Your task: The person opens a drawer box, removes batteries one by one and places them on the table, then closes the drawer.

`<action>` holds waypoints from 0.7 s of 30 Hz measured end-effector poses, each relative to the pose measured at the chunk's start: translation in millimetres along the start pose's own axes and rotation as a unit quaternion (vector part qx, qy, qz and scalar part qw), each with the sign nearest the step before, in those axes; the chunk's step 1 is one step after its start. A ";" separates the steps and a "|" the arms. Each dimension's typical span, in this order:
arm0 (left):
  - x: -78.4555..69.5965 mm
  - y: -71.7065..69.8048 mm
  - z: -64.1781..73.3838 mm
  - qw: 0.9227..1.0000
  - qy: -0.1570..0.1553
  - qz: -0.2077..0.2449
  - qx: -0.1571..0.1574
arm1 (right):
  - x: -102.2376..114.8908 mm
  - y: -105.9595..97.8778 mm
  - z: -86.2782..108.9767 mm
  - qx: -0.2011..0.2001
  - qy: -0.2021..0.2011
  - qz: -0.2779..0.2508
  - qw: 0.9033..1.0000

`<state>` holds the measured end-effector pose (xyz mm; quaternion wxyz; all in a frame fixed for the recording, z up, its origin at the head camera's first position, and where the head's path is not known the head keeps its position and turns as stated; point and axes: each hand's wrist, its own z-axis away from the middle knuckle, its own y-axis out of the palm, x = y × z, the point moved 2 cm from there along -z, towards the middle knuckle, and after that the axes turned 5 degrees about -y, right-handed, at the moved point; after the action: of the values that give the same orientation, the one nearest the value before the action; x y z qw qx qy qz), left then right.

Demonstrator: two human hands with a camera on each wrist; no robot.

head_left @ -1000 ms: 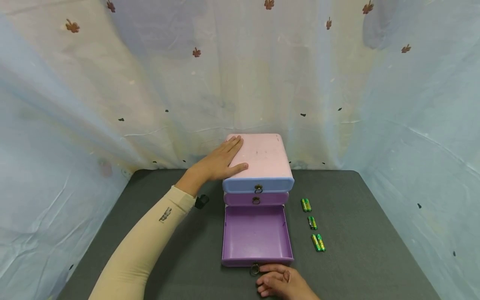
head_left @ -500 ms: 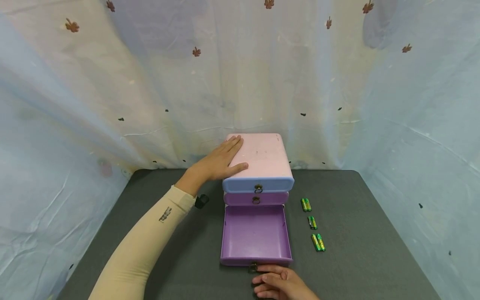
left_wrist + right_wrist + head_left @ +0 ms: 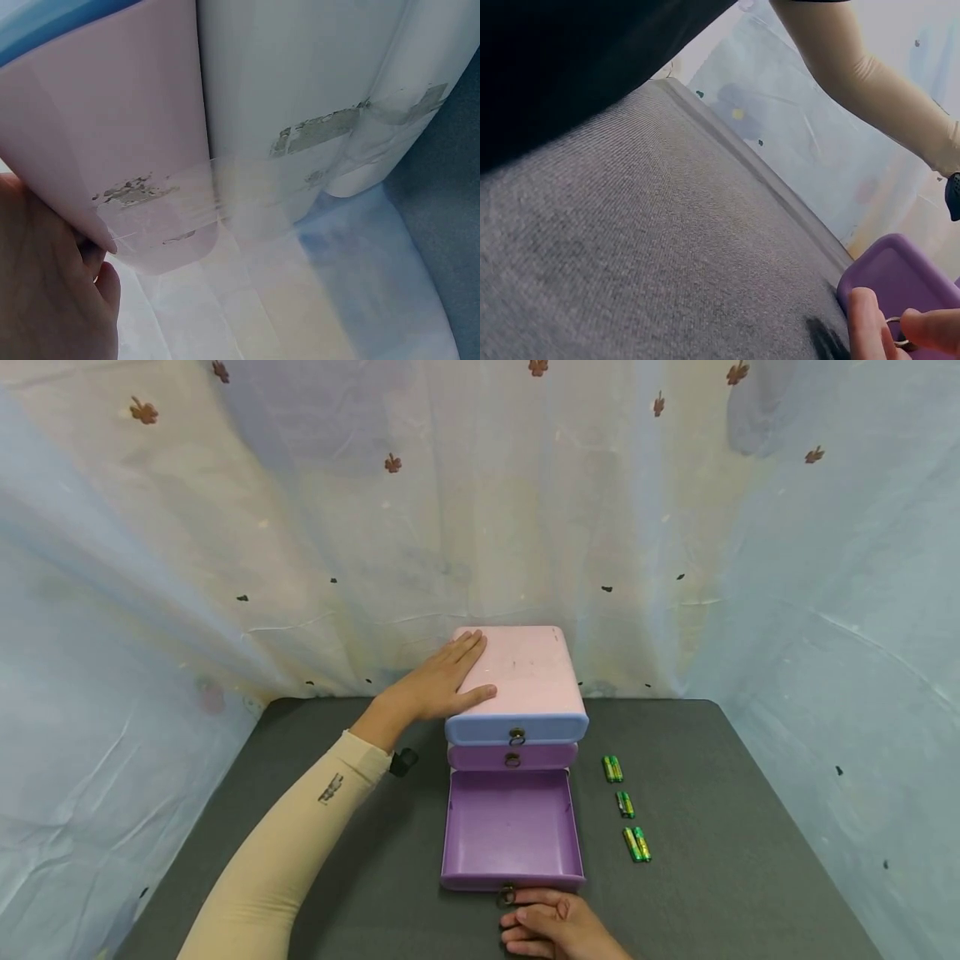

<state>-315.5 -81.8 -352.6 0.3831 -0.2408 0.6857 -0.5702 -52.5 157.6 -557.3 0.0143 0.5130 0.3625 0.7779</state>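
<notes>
My left hand (image 3: 438, 681) rests flat on the pink top of a small drawer unit (image 3: 525, 668), near its left edge. In the left wrist view, the fingers (image 3: 60, 277) lie against the pink casing (image 3: 127, 135). The lowest purple drawer (image 3: 513, 835) is pulled far out, and nothing lies inside it. My right hand (image 3: 562, 922) is at that drawer's front, with index finger and thumb at its metal ring pull (image 3: 507, 896). The right wrist view shows the ring (image 3: 895, 322) between a finger and the thumb. Above, the blue drawer (image 3: 517, 729) and another purple drawer (image 3: 480, 757) are pushed in.
Several green batteries lie on the dark grey table (image 3: 712, 827) right of the unit: an upper pair (image 3: 612, 769), a middle pair (image 3: 625, 804) and a lower pair (image 3: 637, 844). A patterned curtain (image 3: 465, 543) hangs behind and along both sides.
The pulled-out drawer and its ring have shifted slightly left, and my right hand has moved a little left with them. My left hand has kept its place on the unit.
</notes>
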 end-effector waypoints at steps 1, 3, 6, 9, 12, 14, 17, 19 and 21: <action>0.0 0.0 -0.2 1.000 0.000 0.001 0.000 | -0.1 0.3 -0.3 -0.001 -0.002 0.001 1.000; 0.3 0.2 -0.4 1.000 0.001 0.002 0.001 | -0.3 0.7 -1.3 -0.001 -0.005 0.006 1.000; 0.5 0.3 -0.9 1.000 0.001 0.005 0.002 | 0.6 2.2 -2.6 -0.002 -0.011 0.011 1.000; 1.2 0.5 -0.3 1.000 0.000 0.004 0.003 | 1.7 4.4 -3.4 0.002 -0.017 0.011 1.000; 1.1 0.8 -0.8 1.000 -0.002 0.002 0.004 | 2.5 5.2 -3.9 0.002 -0.022 0.015 1.000; 0.9 0.8 -0.9 1.000 -0.003 0.002 0.004 | 3.1 5.5 -4.4 0.000 -0.024 0.017 1.000; 1.0 1.3 -1.4 1.000 -0.005 0.001 0.006 | 3.9 5.4 -5.0 -0.002 -0.024 0.017 1.000; 1.1 1.4 -1.5 1.000 -0.005 0.000 0.006 | 4.4 5.2 -5.3 -0.001 -0.023 0.016 1.000; 1.3 1.6 -1.6 1.000 -0.006 -0.003 0.007 | 5.2 5.0 -5.6 -0.001 -0.024 0.017 1.000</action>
<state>-317.4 -81.5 -354.4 0.3874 -0.2439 0.6781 -0.5750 -57.7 152.9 -551.6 0.0104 0.5378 0.3526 0.7657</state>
